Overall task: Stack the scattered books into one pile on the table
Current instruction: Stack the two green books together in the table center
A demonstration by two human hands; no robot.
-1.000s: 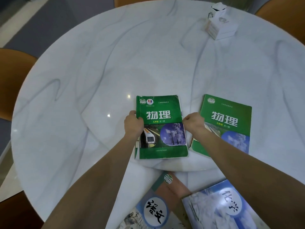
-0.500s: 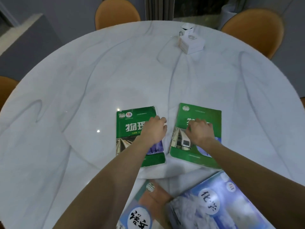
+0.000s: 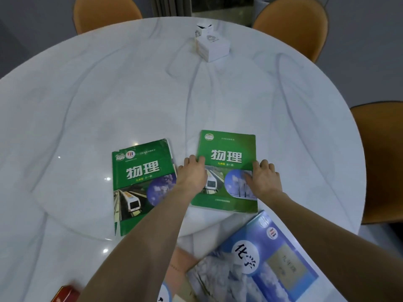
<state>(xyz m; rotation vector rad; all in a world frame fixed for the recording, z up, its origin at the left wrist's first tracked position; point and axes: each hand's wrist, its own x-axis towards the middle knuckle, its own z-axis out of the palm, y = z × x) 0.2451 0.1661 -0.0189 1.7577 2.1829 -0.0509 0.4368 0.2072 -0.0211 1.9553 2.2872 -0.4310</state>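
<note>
Two green textbooks lie flat, side by side, on the white marble table (image 3: 109,94). The worn left green book (image 3: 139,184) is partly under my left forearm. My left hand (image 3: 193,174) grips the left edge of the right green book (image 3: 226,149), and my right hand (image 3: 265,180) holds its right edge, fingers curled over the side. A blue textbook (image 3: 274,256) lies nearer to me at the right. An orange-covered book (image 3: 182,265) peeks out beside it, mostly hidden by my arm and the blue book.
Two white boxes (image 3: 212,49) stand at the far side of the table. Orange chairs (image 3: 292,25) ring the table at the back and right. A red object (image 3: 65,294) shows at the bottom left edge.
Both hands left the sides of the left green book and moved right onto the right green book. The left green book stays where it was set.
</note>
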